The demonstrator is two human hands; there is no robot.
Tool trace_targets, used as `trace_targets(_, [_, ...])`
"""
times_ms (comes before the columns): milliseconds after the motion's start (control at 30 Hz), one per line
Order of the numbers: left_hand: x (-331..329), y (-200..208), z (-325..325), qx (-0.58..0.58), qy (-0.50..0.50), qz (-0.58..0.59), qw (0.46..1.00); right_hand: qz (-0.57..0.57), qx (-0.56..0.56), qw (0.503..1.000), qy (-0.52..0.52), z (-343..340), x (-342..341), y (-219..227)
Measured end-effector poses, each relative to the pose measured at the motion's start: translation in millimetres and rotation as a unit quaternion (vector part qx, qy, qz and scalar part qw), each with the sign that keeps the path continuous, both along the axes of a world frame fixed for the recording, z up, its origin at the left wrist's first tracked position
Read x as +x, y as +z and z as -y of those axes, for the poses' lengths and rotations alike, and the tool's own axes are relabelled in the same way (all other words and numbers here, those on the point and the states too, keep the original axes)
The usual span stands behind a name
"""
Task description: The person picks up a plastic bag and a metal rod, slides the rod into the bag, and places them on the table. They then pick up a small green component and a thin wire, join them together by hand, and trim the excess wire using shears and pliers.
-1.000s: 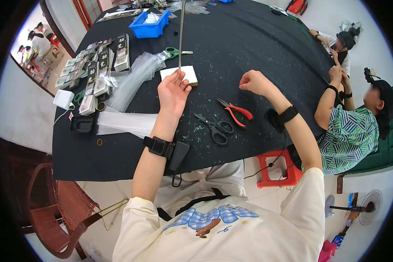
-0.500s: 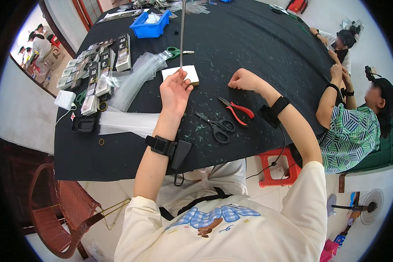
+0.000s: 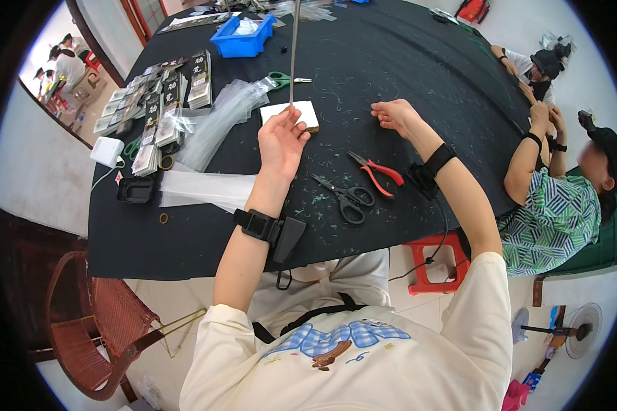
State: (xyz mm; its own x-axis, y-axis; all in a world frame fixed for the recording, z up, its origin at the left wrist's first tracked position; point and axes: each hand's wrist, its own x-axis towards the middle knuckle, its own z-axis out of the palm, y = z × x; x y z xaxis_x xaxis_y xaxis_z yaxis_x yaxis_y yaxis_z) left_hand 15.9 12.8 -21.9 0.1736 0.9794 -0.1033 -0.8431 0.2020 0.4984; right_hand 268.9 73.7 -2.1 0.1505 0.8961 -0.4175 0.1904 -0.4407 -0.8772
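My left hand (image 3: 281,142), palm partly turned up, closes its thumb and forefinger on the lower end of a thin grey rod (image 3: 294,61). The rod stands up past the top of the picture. Just behind those fingers lies a small white-topped block (image 3: 310,114). My right hand (image 3: 399,118) is over the black cloth to the right, its fingers loosely bent and slightly apart; I see nothing in it. Between my forearms lie red-handled pliers (image 3: 378,175) and black scissors (image 3: 348,198). Green-handled scissors (image 3: 280,80) lie beyond the block.
Clear plastic sleeves (image 3: 216,130) and stacks of printed packets (image 3: 151,127) cover the table's left side. A blue bin (image 3: 243,42) stands at the back left. Thread scraps litter the black cloth (image 3: 418,75). A person in a green patterned shirt (image 3: 555,212) sits at the right edge.
My right hand has shifted up and to the right, and its fingers have loosened from a tight pinch. My left hand keeps its hold on the rod. The view has shifted slightly.
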Motion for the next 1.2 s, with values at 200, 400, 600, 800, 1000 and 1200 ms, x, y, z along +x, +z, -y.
trace_targets(200, [0, -1, 0, 0.002, 0.002, -0.004, 1.000, 0.260, 0.111, 0.958, 0.054, 10, 4, 7])
trace_targets(400, [1, 3, 2, 0.004, -0.005, -0.005, 1.000, 0.414, 0.083, 0.888, 0.182, 17, -11, 14])
trace_targets(600, [2, 2, 2, 0.009, -0.009, -0.002, 1.000, 0.456, 0.053, 0.866, 0.198, 10, -18, 9])
trace_targets(800, [0, 1, 2, 0.015, -0.010, 0.002, 1.000, 0.339, 0.021, 0.905, 0.258, 9, -19, 14])
trace_targets(1000, [1, 4, 3, 0.009, -0.009, 0.002, 1.000, 0.191, 0.068, 0.962, 0.182, 3, -22, 10])
trace_targets(1200, [2, 5, 4, 0.011, -0.004, 0.003, 1.000, 0.044, 0.048, 0.993, 0.097, 2, -22, 4])
